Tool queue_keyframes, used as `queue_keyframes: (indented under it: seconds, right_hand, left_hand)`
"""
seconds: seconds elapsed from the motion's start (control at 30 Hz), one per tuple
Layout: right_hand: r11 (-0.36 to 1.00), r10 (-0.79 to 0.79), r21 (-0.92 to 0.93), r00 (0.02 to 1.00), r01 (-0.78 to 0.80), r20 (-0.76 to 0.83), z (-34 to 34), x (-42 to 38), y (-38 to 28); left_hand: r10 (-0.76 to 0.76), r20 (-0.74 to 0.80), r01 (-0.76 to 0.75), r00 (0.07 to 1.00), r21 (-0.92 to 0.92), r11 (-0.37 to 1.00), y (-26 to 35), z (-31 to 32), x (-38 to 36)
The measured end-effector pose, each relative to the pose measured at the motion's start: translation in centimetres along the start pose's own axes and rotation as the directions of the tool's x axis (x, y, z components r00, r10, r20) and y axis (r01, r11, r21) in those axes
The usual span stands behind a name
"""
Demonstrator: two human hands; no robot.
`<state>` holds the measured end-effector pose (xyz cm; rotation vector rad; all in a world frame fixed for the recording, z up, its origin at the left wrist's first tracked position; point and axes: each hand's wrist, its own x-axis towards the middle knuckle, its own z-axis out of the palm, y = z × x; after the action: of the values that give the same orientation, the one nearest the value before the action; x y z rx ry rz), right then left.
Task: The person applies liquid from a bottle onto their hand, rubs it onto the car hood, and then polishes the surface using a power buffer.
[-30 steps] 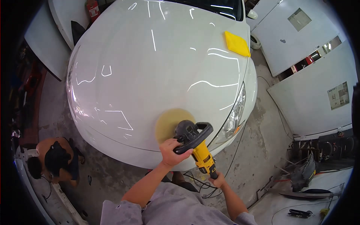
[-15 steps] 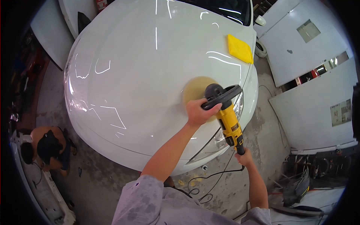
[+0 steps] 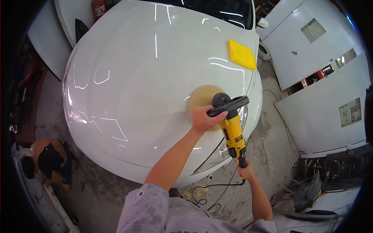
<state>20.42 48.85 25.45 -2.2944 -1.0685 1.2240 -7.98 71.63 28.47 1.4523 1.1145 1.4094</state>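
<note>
A yellow and black polisher (image 3: 234, 134) rests with its round, pale yellow pad (image 3: 200, 99) on the white car hood (image 3: 136, 85), near the headlight at the right. My left hand (image 3: 205, 118) is wrapped round the black loop handle at the tool's head. Lower right, my right hand (image 3: 246, 171) grips the black rear end of the tool, where the cord (image 3: 221, 185) comes out. A folded yellow cloth (image 3: 242, 54) lies on the hood near its right edge, below the windshield.
Another person (image 3: 50, 161) crouches at the lower left beside a long white car part. The cord loops over the concrete floor (image 3: 264, 147) in front of the car. White panels (image 3: 322, 105) stand at the right, with a tire (image 3: 264, 51) near the fender. Dark parts lie lower right.
The view has shifted a little, so the car and cloth sit slightly further left and lower. Both hands still hold the polisher, whose rear end has moved down and left in view.
</note>
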Motion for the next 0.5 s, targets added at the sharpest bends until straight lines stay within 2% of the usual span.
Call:
queue_keyframes:
  seconds: [0.07, 0.1, 0.13, 0.2, 0.33, 0.4, 0.43, 0.5]
  right_hand:
    - [0.995, -0.047, -0.089, 0.999, 0.044, -0.028, 2.3, -1.1, 1.9]
    - [0.999, 0.031, -0.030, 1.000, -0.031, 0.003, 3.5, -2.8, 0.5]
    - [0.999, 0.040, -0.014, 0.999, -0.040, 0.000, 4.6, -3.3, 1.3]
    - [0.998, -0.006, -0.060, 1.000, 0.007, 0.025, 7.6, -4.8, 3.8]
    - [1.000, -0.001, 0.014, 1.000, 0.001, 0.031, 12.9, -9.2, 4.5]
    - [0.999, 0.023, -0.031, 0.998, -0.021, 0.052, 15.4, -11.2, 5.0]
    - [0.999, -0.041, 0.012, 0.999, 0.041, 0.025, 16.5, -11.8, 5.6]
    - [0.999, -0.031, 0.037, 0.999, 0.029, 0.035, 18.1, -13.1, 6.4]
  left_hand:
    - [0.004, 0.023, -0.004, 1.000, -0.001, 1.000, -0.2, -2.0, -2.1]
    - [0.010, 0.036, -0.010, 0.999, -0.002, 1.000, -0.4, -3.0, -3.1]
    - [0.010, 0.054, -0.011, 0.998, 0.002, 1.000, -0.6, -3.9, -4.1]
    - [0.088, 0.046, -0.088, 0.995, 0.018, 0.996, -1.0, -5.9, -6.3]
    - [0.152, 0.089, -0.160, 0.984, 0.099, 0.982, -1.4, -9.8, -10.2]
    - [0.183, 0.114, -0.195, 0.977, 0.108, 0.975, -1.6, -11.6, -12.0]
    - [0.197, 0.130, -0.213, 0.972, 0.120, 0.970, -1.6, -12.2, -12.6]
    - [0.190, 0.164, -0.211, 0.968, 0.127, 0.969, -1.5, -13.4, -13.8]
